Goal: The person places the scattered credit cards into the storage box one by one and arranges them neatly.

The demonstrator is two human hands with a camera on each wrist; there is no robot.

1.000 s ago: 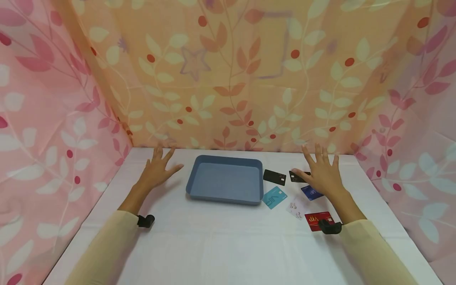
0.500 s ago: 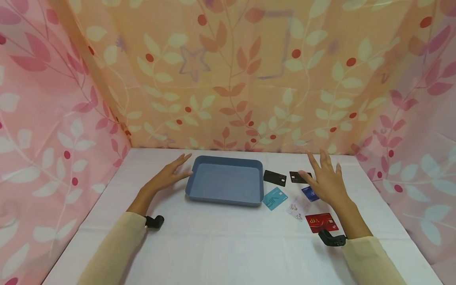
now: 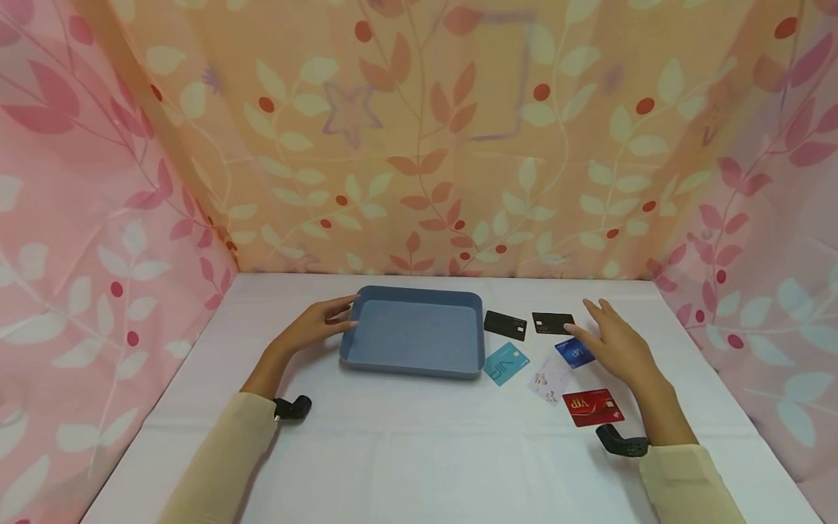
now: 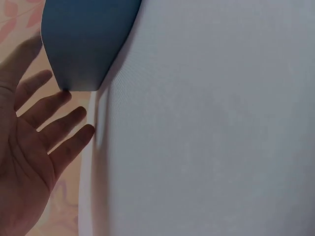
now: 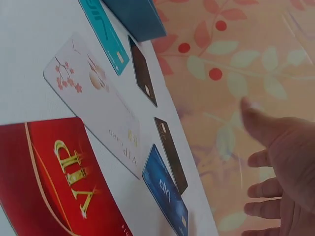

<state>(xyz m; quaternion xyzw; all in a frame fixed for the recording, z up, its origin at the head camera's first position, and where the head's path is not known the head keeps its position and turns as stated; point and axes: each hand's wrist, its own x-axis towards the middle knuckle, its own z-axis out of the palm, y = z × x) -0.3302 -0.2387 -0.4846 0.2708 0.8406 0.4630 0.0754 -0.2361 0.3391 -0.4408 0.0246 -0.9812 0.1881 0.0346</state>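
A shallow blue-grey tray point(image 3: 412, 331) lies on the white-covered table. My left hand point(image 3: 316, 322) is at its left side, thumb and fingertips at the rim. In the left wrist view the fingers are spread and loosely bent beside the tray wall point(image 4: 88, 44); firm contact is hard to judge. My right hand point(image 3: 620, 348) hovers with extended fingers, holding nothing, right of the cards. These are two black cards point(image 3: 504, 325), a teal card point(image 3: 506, 364), a blue VIP card point(image 3: 575, 353), a pale flowered VIP card point(image 5: 93, 93) and a red VIP card point(image 3: 592, 407).
Orange leaf-patterned cloth point(image 3: 425, 145) hangs behind the table, with pink patterned cloth point(image 3: 85, 255) on both sides. A black wrist camera point(image 3: 293, 408) sits on the left wrist, another black camera point(image 3: 622, 442) on the right. The teal card's left corner is close against the tray.
My left hand has moved right and turned inward, from beside the tray to its left rim. My right hand has drawn back slightly to the right, uncovering more of the blue card.
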